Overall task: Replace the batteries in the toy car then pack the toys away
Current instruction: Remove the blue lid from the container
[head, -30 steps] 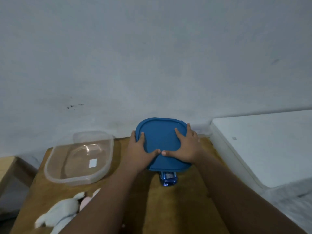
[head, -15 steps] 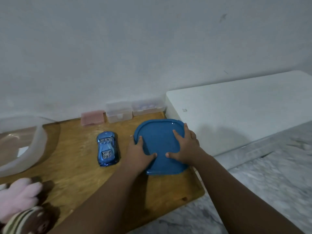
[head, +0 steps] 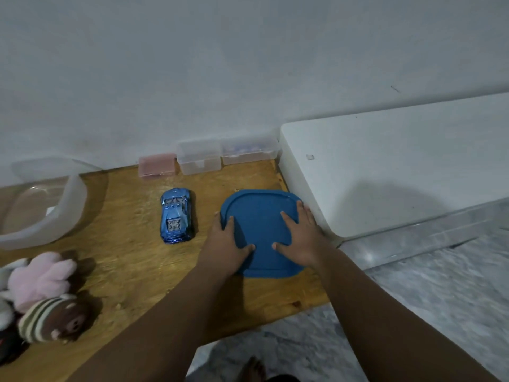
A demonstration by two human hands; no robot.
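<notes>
A blue lid lies flat on the right end of the wooden table. My left hand grips its left edge, thumb and forefinger on top. My right hand lies spread over its right side, fingers reaching the edge. The shiny blue toy car stands on the table just left of the lid, nose pointing away from me, untouched. A clear plastic container sits open at the far left. Plush toys, one pink and one brown striped, lie at the lower left.
Three small plastic boxes, one pink and two clear, line the wall at the back of the table. A white block butts against the table's right edge beside the lid. Marble floor lies below.
Both hands carried the blue lid from over the toy car to the table's right end and lowered it flat. The car is now uncovered.
</notes>
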